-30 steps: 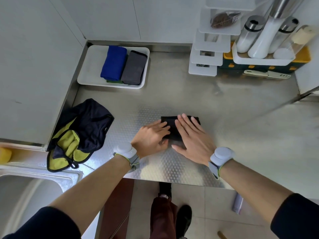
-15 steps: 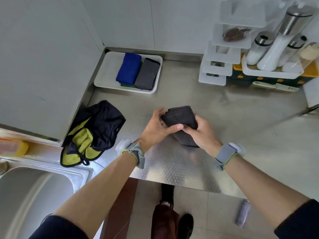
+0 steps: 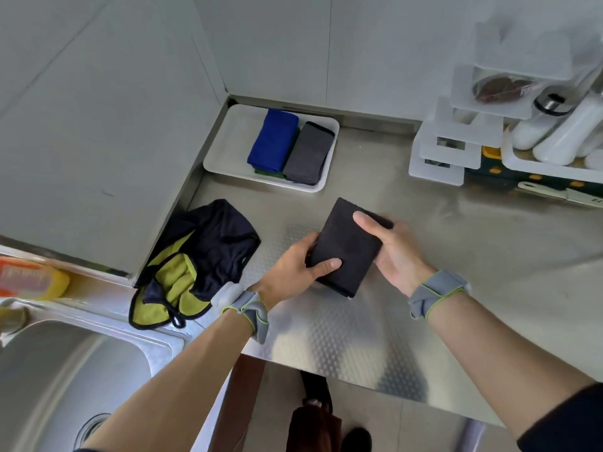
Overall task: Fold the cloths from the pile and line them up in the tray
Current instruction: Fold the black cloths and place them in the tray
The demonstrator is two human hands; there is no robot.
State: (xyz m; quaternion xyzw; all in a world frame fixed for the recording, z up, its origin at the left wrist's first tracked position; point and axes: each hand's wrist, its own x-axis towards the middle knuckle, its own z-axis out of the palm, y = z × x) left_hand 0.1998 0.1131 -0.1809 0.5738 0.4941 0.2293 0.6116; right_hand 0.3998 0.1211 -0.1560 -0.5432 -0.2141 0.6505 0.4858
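Note:
A folded black cloth [image 3: 346, 246] hangs just above the steel counter, gripped from both sides. My left hand [image 3: 293, 265] clasps its near left edge, thumb on top. My right hand [image 3: 394, 249] pinches its right edge. The white tray [image 3: 228, 148] stands in the back left corner. Inside it a folded blue cloth [image 3: 272, 141] and a folded grey cloth [image 3: 308, 153] lie side by side on top of a green one that barely shows. The pile [image 3: 195, 256], a dark navy cloth over a yellow-green one, lies crumpled at the counter's left edge.
A sink [image 3: 65, 380] lies at the lower left, with a yellow bottle [image 3: 29, 278] on the ledge behind it. White stepped racks [image 3: 456, 145] and a tray of white bottles [image 3: 561, 138] fill the back right. The counter's front edge runs below my wrists.
The black cloth lay pressed flat on the counter under both hands a second ago. Both hands have since picked it up and turned it, and my view has shifted left.

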